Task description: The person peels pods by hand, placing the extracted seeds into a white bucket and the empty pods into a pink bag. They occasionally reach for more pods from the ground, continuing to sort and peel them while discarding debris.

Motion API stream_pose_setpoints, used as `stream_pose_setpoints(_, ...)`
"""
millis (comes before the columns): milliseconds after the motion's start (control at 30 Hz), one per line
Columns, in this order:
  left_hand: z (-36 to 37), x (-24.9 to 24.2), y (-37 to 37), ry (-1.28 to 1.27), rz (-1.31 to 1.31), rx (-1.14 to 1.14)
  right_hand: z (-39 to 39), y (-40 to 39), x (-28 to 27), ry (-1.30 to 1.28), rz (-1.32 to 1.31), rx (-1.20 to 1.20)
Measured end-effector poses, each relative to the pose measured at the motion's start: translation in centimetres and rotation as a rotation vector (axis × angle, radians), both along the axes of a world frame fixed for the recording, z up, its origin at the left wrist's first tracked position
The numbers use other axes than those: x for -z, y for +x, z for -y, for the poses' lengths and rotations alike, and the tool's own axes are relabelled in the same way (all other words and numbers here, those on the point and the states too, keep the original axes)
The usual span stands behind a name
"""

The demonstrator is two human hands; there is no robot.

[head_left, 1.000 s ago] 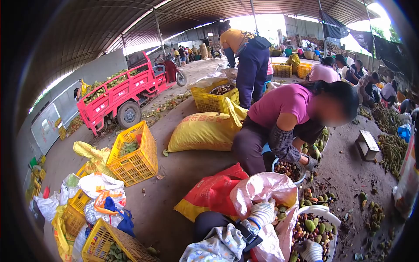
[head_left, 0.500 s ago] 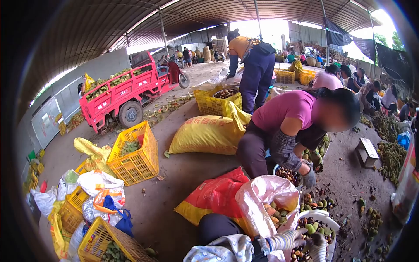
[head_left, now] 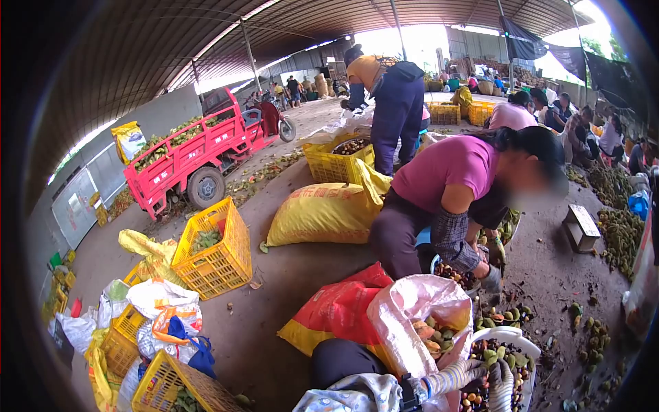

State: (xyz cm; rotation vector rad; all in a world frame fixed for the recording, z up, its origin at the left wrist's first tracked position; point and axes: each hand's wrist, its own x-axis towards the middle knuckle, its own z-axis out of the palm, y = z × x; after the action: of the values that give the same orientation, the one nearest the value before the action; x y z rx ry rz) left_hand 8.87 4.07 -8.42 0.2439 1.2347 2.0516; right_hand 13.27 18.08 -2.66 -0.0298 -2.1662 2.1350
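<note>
Head view: I am watching, over my feed, two gloved hands meet at a white basin at the lower edge.
Left hand: it reaches across from the pale sack's side in a striped glove, fingers stretched toward the other hand; I can't tell how far its grip is parted or whether anything is in it.
Right hand: it comes up from the bottom edge, back of the glove toward me, fingertips close to the left's; its grip is hidden from me too, so I can't say what it has hold of.
Basin: the white basin holds green fruits heaped toward the far side and dark brown nuts nearer me (some lie under the hands).
Sack: just left of the basin, a pale sack gapes, greenish and orange husks showing in its mouth; red-and-yellow sacking lies against it.
Neighbour: a co-worker in a pink top bends over a bowl of nuts, one gloved hand beside it.
Floor: behind lie a full yellow sack and a yellow crate.
Vehicle: a red three-wheeler stands loaded further back.
</note>
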Motion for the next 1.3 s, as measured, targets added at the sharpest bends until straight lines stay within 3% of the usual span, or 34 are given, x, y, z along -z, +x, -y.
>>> stream_pose_setpoints(33,0.4,-0.3,0.0,-0.005,0.006,-0.002,-1.2,-0.4,2.5,0.178,-0.07,-0.053)
stream_pose_setpoints(67,0.2,0.1,0.2,-0.008,0.005,-0.007,-1.7,-0.6,3.9,0.091,-0.006,-0.054)
stream_pose_setpoints(167,0.3,0.3,0.4,-0.035,-0.025,-0.031,1.3,0.5,-3.5,-0.17,0.107,0.0)
stream_pose_setpoints(267,0.3,-0.2,0.0,-0.086,-0.177,-0.108,0.7,-0.7,-0.9,-0.408,0.101,-0.108)
stream_pose_setpoints(333,0.9,-0.7,0.5,-0.118,-0.333,-0.197,2.0,-0.1,-2.8,-0.489,0.114,-0.052)
stream_pose_setpoints(367,1.3,-0.9,0.9,-0.127,-0.382,-0.231,1.9,0.1,-2.9,-0.407,0.113,-0.034)
stream_pose_setpoints(400,1.8,-1.3,0.9,-0.125,-0.411,-0.254,1.6,0.7,-5.7,-0.55,0.286,-0.199)
stream_pose_setpoints(467,3.0,-2.0,0.4,-0.151,-0.414,-0.226,1.5,0.4,-3.0,-0.29,0.118,-0.025)
stream_pose_setpoints(500,3.7,-2.5,-0.4,-0.225,-0.407,-0.155,1.4,0.4,-2.6,-0.383,0.093,-0.04)
stream_pose_setpoints(533,4.4,-3.0,-1.2,-0.298,-0.405,-0.08,1.2,0.4,-2.4,-0.278,0.107,-0.028)
stream_pose_setpoints(567,4.6,-6.4,-1.0,-0.351,0.076,0.043,1.1,0.5,-1.9,-0.284,0.11,-0.041)
stream_pose_setpoints(667,4.2,-8.9,-0.5,-0.301,0.162,0.02,1.6,0.7,-2.1,-0.317,0.12,-0.062)
stream_pose_setpoints(700,4.1,-9.2,-0.5,-0.327,0.086,0.084,1.6,0.7,-2.5,-0.233,0.145,-0.085)
stream_pose_setpoints(767,3.8,-9.2,-0.3,-0.378,-0.063,0.211,1.0,0.3,0.5,0.266,0.016,-0.096)
stream_pose_setpoints(800,3.7,-9.0,-0.2,-0.406,-0.037,0.222,1.2,0.4,-0.2,0.363,0.012,-0.099)
stream_pose_setpoints(933,4.4,-7.0,-0.1,-0.228,0.153,0.166,2.3,0.8,-0.4,-0.286,0.124,-0.189)
stream_pose_setpoints(1067,4.3,-7.4,0.2,-0.146,0.266,0.136,2.1,0.5,-0.9,-0.506,0.221,-0.267)
stream_pose_setpoints(1300,4.8,-7.6,0.0,-0.186,0.261,0.15,2.4,0.8,-1.6,-0.456,0.234,-0.253)
